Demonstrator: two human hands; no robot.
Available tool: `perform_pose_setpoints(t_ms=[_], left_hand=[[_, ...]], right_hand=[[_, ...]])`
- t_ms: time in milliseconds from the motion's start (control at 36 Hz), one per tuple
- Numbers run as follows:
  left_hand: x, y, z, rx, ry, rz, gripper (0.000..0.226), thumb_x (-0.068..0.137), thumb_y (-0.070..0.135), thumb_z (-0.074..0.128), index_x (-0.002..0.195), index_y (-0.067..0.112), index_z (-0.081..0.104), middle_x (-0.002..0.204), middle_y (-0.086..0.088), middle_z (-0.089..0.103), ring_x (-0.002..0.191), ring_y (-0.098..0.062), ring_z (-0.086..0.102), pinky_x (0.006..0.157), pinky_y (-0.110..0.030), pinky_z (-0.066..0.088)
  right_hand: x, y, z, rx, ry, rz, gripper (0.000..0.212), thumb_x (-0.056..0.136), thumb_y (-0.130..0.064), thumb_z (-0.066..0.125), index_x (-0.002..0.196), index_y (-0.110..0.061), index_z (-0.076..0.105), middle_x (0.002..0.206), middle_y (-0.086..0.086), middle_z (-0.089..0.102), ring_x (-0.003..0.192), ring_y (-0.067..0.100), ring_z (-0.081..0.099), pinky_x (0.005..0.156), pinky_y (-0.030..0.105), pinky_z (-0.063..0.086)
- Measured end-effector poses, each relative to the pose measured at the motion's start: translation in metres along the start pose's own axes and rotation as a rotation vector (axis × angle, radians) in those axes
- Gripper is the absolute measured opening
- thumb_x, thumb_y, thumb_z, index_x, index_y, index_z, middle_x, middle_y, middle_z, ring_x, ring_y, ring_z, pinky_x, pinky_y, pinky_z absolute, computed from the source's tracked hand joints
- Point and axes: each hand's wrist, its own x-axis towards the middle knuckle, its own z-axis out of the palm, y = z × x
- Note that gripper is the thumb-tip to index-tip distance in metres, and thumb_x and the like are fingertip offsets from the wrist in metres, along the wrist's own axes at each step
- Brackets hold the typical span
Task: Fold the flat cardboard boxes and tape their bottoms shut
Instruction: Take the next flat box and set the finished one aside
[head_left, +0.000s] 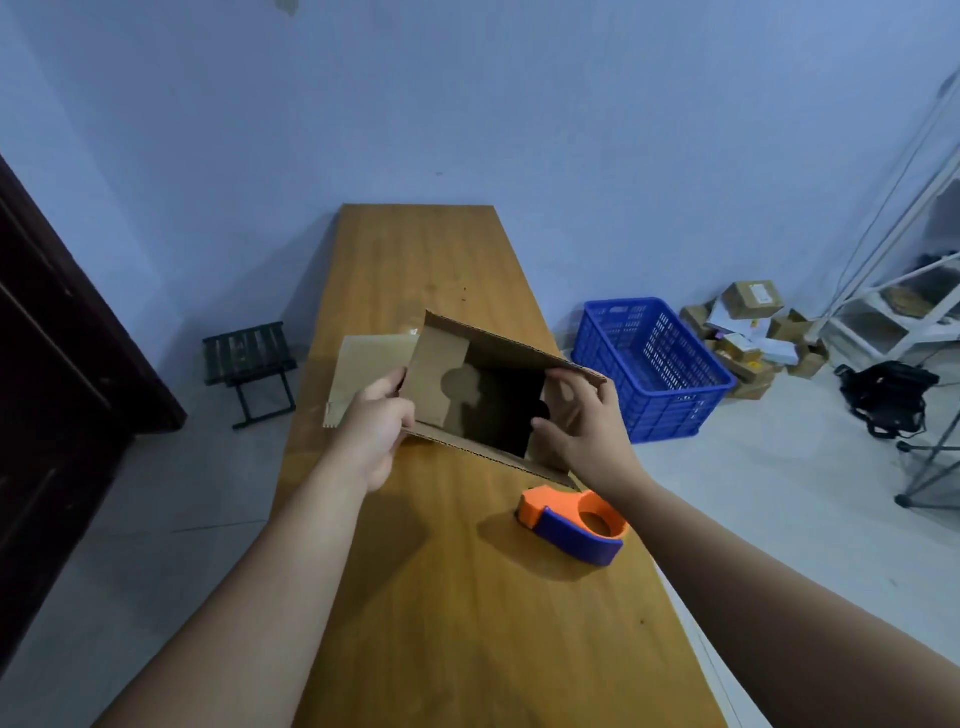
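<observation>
From the head camera, the person holds an opened-up cardboard box just above the long wooden surface, its open mouth tipped toward them and its inside dark. The left hand grips the box's left wall, with the thumb on the inside face and the fingers round the outer edge. The right hand grips the right side, its fingers hooked over the top corner and its thumb pressed on the inner flap. A tan strip sticks out to the left of the box; it may be brown tape, though the picture is too soft to be sure. An orange and blue tape dispenser lies on the surface just beside the right wrist. On the floor to the right stand a blue crate and a heap of small cartons, and to the left a folding stool.
</observation>
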Motion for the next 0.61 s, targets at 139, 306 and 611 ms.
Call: perform_pose_setpoints(t_ms=[139, 306, 611], left_hand=[[0.019, 0.004, 0.03, 0.404, -0.014, 0.079, 0.072, 0.084, 0.0, 0.063, 0.144, 0.023, 0.031, 0.132, 0.0, 0.052, 0.118, -0.021, 0.051, 0.1, -0.036, 0.044], [0.055, 0.006, 0.073, 0.84, 0.19, 0.129, 0.074, 0.076, 0.032, 0.078, 0.134, 0.009, 0.036, 0.132, -0.007, 0.046, 0.115, -0.025, 0.051, 0.082, -0.029, 0.044], [0.147, -0.008, 0.131, 1.027, 0.167, -0.002, 0.056, 0.096, 0.03, 0.038, 0.146, 0.011, 0.024, 0.125, -0.012, 0.052, 0.1, -0.028, 0.056, 0.064, -0.033, 0.045]], right_hand=[[0.025, 0.008, -0.005, -0.083, 0.055, 0.083, 0.059, 0.084, -0.019, 0.071, 0.132, -0.026, 0.037, 0.143, 0.007, 0.023, 0.13, 0.026, 0.035, 0.1, 0.03, 0.041], [0.058, 0.031, -0.007, -0.17, 0.103, 0.094, 0.053, 0.081, -0.018, 0.066, 0.123, -0.026, 0.035, 0.131, 0.002, 0.023, 0.101, 0.017, 0.041, 0.078, 0.026, 0.047], [0.136, 0.082, -0.004, -0.085, 0.069, 0.182, 0.042, 0.083, -0.003, 0.05, 0.112, -0.031, 0.037, 0.136, 0.001, 0.021, 0.107, 0.016, 0.035, 0.077, 0.027, 0.037]])
